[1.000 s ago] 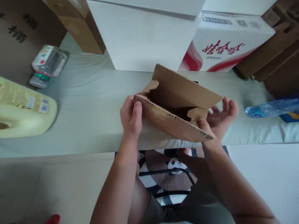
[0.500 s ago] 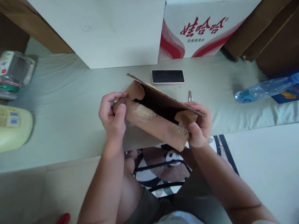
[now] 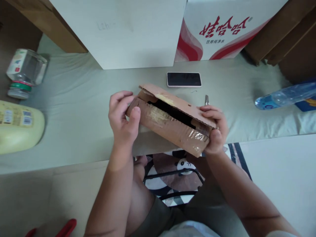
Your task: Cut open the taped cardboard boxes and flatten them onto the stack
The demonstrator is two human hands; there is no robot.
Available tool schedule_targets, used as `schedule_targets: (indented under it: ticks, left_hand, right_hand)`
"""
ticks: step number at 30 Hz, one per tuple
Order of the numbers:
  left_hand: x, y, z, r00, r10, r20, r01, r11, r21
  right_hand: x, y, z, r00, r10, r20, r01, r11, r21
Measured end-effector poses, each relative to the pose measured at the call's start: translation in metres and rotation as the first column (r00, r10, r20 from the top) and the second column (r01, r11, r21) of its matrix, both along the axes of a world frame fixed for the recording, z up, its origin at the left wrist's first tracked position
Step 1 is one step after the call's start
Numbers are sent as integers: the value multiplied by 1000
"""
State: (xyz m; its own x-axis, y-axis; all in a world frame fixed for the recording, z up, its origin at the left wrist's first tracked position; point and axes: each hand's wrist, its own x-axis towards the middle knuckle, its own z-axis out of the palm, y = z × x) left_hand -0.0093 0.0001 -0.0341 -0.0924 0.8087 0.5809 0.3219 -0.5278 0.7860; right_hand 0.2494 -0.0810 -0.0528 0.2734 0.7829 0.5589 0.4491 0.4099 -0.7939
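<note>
A small brown cardboard box (image 3: 170, 128) is held up in front of me, tilted down to the right. Its flap (image 3: 177, 104) leans over the opening and leaves a dark gap, so the inside is hidden. Torn patches and shiny tape mark the front wall. My left hand (image 3: 124, 118) grips the left end, thumb on the front and fingers behind. My right hand (image 3: 216, 130) grips the right end, with fingers over the flap's edge and the thumb at the corner. Just behind those fingers lies a metal-tipped tool (image 3: 206, 99), mostly covered by my hand.
A phone (image 3: 184, 79) lies on the pale green cloth behind the box. Farther back stand a white box (image 3: 138, 36) and a red-and-white carton (image 3: 219, 36). A clear jar (image 3: 29, 70) and a yellowish jug (image 3: 21, 128) are at left, a water bottle (image 3: 283, 95) at right.
The box's flap has swung down toward the front wall, narrowing the opening. My right fingers have come over the flap. The whole view has shifted slightly, moving the surroundings to the right.
</note>
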Motion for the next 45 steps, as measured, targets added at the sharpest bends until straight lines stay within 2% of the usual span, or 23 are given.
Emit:
schedule_targets:
  ticks: [3, 6, 8, 11, 15, 17, 19, 20, 21, 24, 26, 28, 29, 32, 35, 37, 39, 41, 43, 44, 45]
  left_hand:
    - [1, -1, 1, 998, -26, 60, 31, 997, -76]
    - [3, -2, 0, 994, -23, 107, 30, 998, -62]
    - [4, -1, -1, 997, -17, 70, 20, 999, -41]
    - [4, -1, 2, 998, -52, -25, 51, 997, -49]
    - [3, -2, 6, 998, -62, -27, 59, 992, -110]
    - [-3, 0, 3, 999, -48, 18, 50, 992, -120]
    - [-11, 6, -4, 994, -48, 100, 58, 993, -99]
    - [-16, 10, -8, 986, -52, 156, 61, 997, -57]
    - [-20, 14, -11, 976, -38, 216, 55, 996, -75]
    - [-25, 23, -14, 894, 140, 426, -77, 984, -161]
    - [-21, 24, -8, 823, 264, 503, -167, 959, -229]
    - [-15, 22, -1, 771, 343, 536, -206, 931, -300]
    - [-11, 20, 2, 753, 378, 539, -203, 912, -356]
    - [-1, 13, 3, 742, 449, 498, -105, 811, -575]
    - [9, 6, -6, 790, 389, 474, 46, 732, -679]
    - [14, 2, -12, 846, 246, 473, 212, 658, -723]
    - [16, -4, -14, 894, 66, 442, 346, 524, -778]
    - [16, -10, -12, 919, -120, 376, 392, 377, -839]
    - [13, -16, -9, 898, -317, 304, 387, 243, -889]
    - [12, -18, -8, 875, -405, 265, 376, 226, -899]
    - [11, -19, -8, 851, -477, 222, 367, 235, -900]
  right_hand:
    - [-4, 0, 5, 999, -30, -17, 30, 999, -36]
    - [-6, -1, 10, 996, -80, 44, 83, 993, -86]
    - [-7, -2, 11, 993, -94, 72, 101, 989, -111]
    - [-7, -3, 10, 996, -76, 38, 79, 995, -66]
    - [-5, -2, 7, 999, -38, 31, 39, 999, -29]
    - [-3, 0, 3, 999, -34, -24, 33, 999, -29]
    - [0, 3, -3, 988, -33, -149, 28, 999, -41]
    - [1, 4, -6, 977, -38, -211, 24, 997, -68]
    - [2, 6, -10, 965, -50, -258, 21, 993, -113]
    - [6, 9, -19, 947, -50, -317, -61, 942, -331]
    - [6, 9, -21, 927, 58, -371, -234, 861, -452]
    - [4, 7, -22, 894, 204, -398, -391, 791, -471]
    - [3, 6, -22, 888, 263, -376, -424, 785, -451]
    - [0, 3, -22, 919, 336, -207, -391, 846, -362]
    - [1, 1, -21, 934, 336, -123, -357, 889, -286]
    - [4, -1, -20, 940, 321, -119, -341, 908, -242]
    - [6, -1, -18, 941, 309, -135, -333, 918, -217]
    - [8, -1, -15, 943, 274, -190, -312, 925, -215]
    - [10, 1, -12, 942, 207, -266, -268, 938, -218]
    - [10, 2, -11, 941, 176, -290, -244, 945, -218]
    - [11, 4, -9, 942, 161, -294, -231, 948, -220]
